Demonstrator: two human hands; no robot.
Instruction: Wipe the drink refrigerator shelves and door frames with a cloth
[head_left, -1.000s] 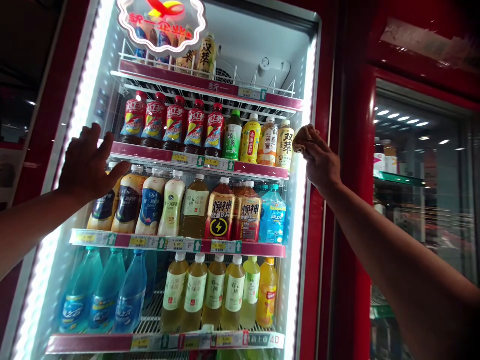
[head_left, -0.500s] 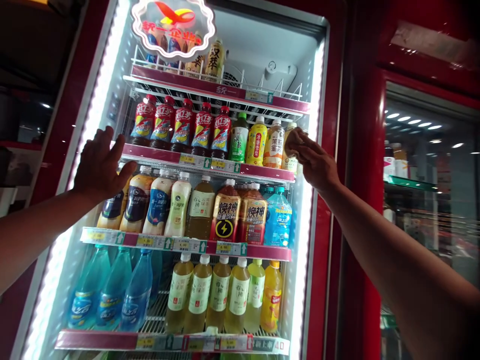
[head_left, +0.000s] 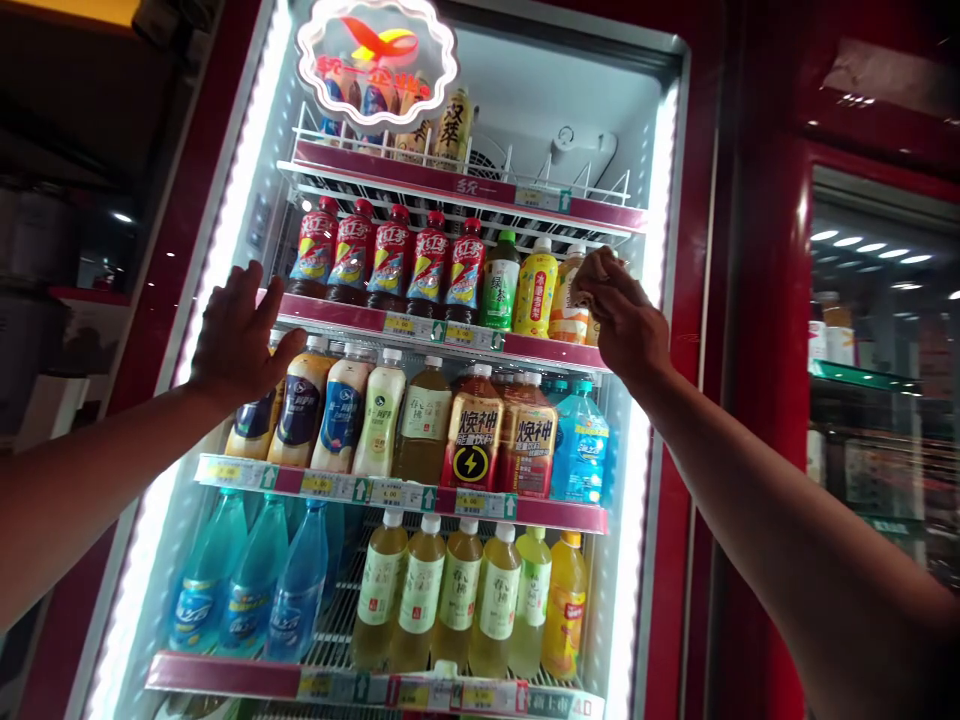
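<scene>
Before me stands a lit drinks fridge with a glass front, its frame [head_left: 694,150] dark red. My right hand [head_left: 628,325] is closed around a crumpled brownish cloth [head_left: 598,275], held at the glass in front of the right end of the second shelf. Behind the cloth, an orange-labelled bottle [head_left: 568,305] is partly covered. My left hand [head_left: 236,330] is open with fingers spread, at the left side of the fridge front, near the bright light strip [head_left: 196,330]. It holds nothing. Whether its palm touches the glass, I cannot tell.
Red-capped tea bottles [head_left: 390,260] and a green-capped bottle [head_left: 500,285] line the second shelf. Blue bottles [head_left: 232,580] fill the bottom left. A glowing sign [head_left: 375,60] hangs at the top. Another glass-fronted cabinet [head_left: 885,370] is on the right.
The view has shifted, so the fridge sits further right. My right hand with the cloth has moved a little left across the glass, now covering part of the orange-labelled bottle. The left hand stays spread.
</scene>
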